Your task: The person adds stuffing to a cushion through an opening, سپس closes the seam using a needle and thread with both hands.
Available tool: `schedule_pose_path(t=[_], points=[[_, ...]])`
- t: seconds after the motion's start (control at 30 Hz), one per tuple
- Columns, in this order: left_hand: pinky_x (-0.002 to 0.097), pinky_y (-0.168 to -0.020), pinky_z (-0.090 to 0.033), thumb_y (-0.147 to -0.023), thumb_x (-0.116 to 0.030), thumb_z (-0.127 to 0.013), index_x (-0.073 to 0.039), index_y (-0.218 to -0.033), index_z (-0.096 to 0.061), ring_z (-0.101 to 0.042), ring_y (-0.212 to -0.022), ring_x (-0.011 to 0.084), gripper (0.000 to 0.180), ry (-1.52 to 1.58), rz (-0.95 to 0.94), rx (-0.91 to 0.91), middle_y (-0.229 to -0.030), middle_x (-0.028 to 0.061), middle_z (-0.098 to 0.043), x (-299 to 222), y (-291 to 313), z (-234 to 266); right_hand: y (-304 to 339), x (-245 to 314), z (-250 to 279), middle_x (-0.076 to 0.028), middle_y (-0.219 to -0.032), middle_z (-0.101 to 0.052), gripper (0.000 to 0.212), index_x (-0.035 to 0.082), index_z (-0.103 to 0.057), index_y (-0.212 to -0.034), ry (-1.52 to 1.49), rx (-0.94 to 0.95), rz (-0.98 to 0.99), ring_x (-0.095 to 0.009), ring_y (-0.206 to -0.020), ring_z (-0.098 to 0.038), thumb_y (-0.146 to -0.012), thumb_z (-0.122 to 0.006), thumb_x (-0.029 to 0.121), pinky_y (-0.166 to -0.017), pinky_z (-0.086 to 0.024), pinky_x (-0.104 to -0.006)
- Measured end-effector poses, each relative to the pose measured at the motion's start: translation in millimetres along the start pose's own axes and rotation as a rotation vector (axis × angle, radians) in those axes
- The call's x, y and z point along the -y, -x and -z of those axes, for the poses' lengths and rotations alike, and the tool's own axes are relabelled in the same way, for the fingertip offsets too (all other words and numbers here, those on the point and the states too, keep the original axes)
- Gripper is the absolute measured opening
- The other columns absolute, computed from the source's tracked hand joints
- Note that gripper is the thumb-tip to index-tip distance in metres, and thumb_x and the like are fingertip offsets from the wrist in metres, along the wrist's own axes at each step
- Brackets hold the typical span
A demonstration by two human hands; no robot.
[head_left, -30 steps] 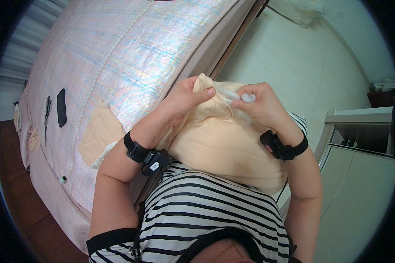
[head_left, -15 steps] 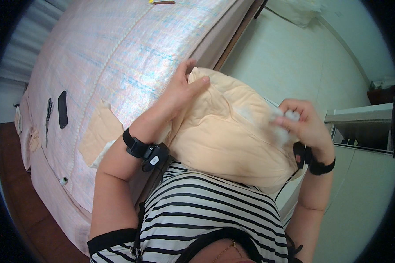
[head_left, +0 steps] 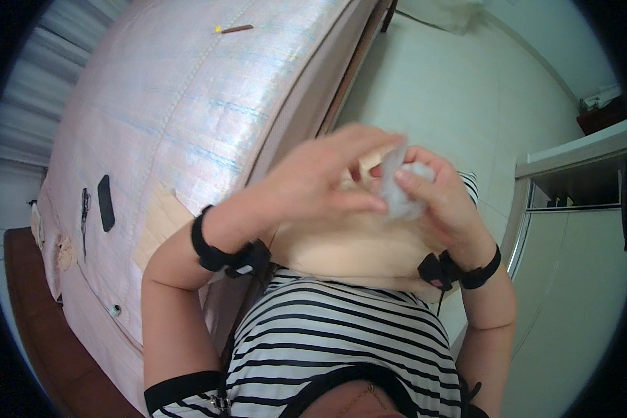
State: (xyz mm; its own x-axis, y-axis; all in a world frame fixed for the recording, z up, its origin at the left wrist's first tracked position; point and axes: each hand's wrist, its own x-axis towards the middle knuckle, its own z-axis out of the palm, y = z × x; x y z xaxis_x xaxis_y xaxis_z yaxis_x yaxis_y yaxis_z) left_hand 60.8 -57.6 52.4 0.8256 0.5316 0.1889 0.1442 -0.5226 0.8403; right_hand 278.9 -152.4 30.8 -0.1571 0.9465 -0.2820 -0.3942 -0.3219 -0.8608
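A wad of white fluffy stuffing (head_left: pixel 414 195) is gripped in my right hand (head_left: pixel 439 191), its fingers curled round it and the thumb in front. Close on its left side is my left hand (head_left: pixel 320 174), blurred by motion, with thumb and fingers apart and the fingertips at the wad's upper edge. Whether they touch it I cannot tell. Beneath both hands a beige cloth piece (head_left: pixel 348 251), rounded and full-looking, lies across my lap; the hands hide its upper part.
To the left is a bed with a shiny pale cover (head_left: pixel 202 104). On it lie a beige cloth scrap (head_left: pixel 164 212), a black flat oblong thing (head_left: pixel 106 202), dark scissors (head_left: pixel 85 216), a small round spool (head_left: pixel 115 310) and a thin brown tool (head_left: pixel 237 29). A cabinet (head_left: pixel 571 209) stands at right.
My left hand has let go of the beige cloth's upper corner and moved right to the wad. My right hand has brought the stuffing left and slightly up to meet it.
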Motion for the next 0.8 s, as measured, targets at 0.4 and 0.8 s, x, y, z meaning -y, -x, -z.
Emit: schedule_pose_path(t=[0.4, 0.8], points=[[0.0318, -0.092, -0.058, -0.096, -0.006, -0.068, 0.002, -0.138, -0.057, -0.069, -0.107, 0.0206, 0.044, 0.020, 0.415, -0.718, -0.122, 0.0117, -0.068, 144.9, 4.3, 228.0, 74.9, 13.2, 39.3, -0.017, -0.124, -0.069, 0.040, -0.003, -0.058, -0.133, 0.139, -0.156, 0.004, -0.021, -0.112, -0.067, -0.095, -0.066, 0.004, -0.103, -0.052, -0.0361], [0.0316, -0.084, -0.055, -0.096, -0.012, -0.069, -0.002, -0.119, -0.071, -0.070, -0.099, 0.0177, 0.025, -0.490, 0.271, -0.114, -0.111, 0.0096, -0.075, 90.5, -13.1, 155.3, 134.7, -21.1, 33.5, -0.011, -0.106, -0.073, 0.027, -0.001, -0.068, -0.112, 0.877, -0.572, 0.205, -0.020, -0.098, -0.069, -0.085, -0.070, -0.003, -0.091, -0.053, -0.0310]])
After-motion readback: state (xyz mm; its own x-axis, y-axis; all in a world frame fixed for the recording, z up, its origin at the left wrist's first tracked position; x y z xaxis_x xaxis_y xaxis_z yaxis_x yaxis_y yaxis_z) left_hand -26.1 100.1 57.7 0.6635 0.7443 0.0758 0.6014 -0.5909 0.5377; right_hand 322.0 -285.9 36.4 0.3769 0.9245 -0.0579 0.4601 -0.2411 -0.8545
